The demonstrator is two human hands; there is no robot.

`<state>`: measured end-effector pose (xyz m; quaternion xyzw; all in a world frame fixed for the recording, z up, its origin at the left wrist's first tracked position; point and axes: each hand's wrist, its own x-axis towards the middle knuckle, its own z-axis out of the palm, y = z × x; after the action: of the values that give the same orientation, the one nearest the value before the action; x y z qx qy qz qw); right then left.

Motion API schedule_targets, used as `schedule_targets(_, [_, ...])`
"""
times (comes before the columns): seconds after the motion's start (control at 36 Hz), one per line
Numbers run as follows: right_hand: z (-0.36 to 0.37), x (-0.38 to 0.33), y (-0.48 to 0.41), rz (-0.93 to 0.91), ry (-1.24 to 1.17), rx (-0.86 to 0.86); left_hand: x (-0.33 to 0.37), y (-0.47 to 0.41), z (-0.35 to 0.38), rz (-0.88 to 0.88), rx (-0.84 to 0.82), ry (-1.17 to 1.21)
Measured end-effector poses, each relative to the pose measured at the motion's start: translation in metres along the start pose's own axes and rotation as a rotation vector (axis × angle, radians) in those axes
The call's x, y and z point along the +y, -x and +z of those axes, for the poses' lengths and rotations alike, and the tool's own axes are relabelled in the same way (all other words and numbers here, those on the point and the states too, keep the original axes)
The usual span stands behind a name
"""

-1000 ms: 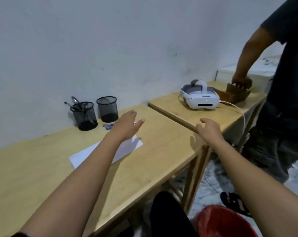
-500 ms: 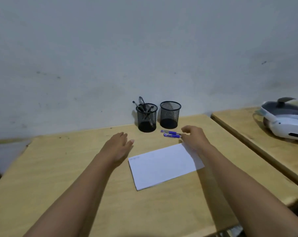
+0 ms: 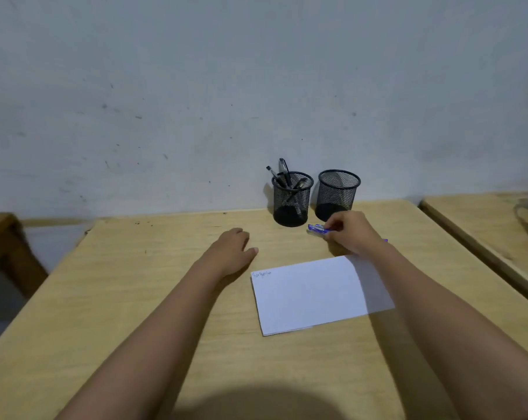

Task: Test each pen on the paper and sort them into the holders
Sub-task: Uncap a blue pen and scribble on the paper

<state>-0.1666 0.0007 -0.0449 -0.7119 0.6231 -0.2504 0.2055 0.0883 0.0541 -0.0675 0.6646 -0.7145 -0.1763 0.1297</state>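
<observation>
Two black mesh holders stand by the wall: the left holder [image 3: 292, 199] has several dark pens in it, the right holder [image 3: 337, 192] looks empty. Blue pens [image 3: 316, 229] lie on the table just in front of the right holder. My right hand [image 3: 349, 233] rests over them with its fingers curled around one blue pen, which still lies on the table. A white sheet of paper [image 3: 314, 292] with a small scribble at its top left corner lies nearer to me. My left hand [image 3: 231, 253] lies flat on the table to the left of the paper.
The wooden table [image 3: 135, 298] meets a grey wall at the back. A second wooden table [image 3: 481, 219] stands to the right across a narrow gap, with part of a device at its right edge. A low dark piece of furniture [image 3: 2, 234] is at the far left.
The view has swung left from the second table and another person to the pens and holders. My right hand has come from the table's edge onto the blue pens. My left hand has lowered onto the table.
</observation>
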Motion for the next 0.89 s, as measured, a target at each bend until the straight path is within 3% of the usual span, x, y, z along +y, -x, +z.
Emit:
schedule_targets(0.31, [0.016,-0.061,0.015,-0.295,-0.027,-0.073,0.039,-0.002,-0.015,0.001,0.204,0.686])
schedule_targets(0.67, [0.011,-0.077,0.026,-0.445,-0.138,-0.078,0.013,0.019,-0.032,0.066,0.223,0.968])
schedule_targets(0.89, [0.007,-0.076,0.031,-0.222,-0.746,-0.115,-0.005,0.029,-0.040,0.048,0.287,1.186])
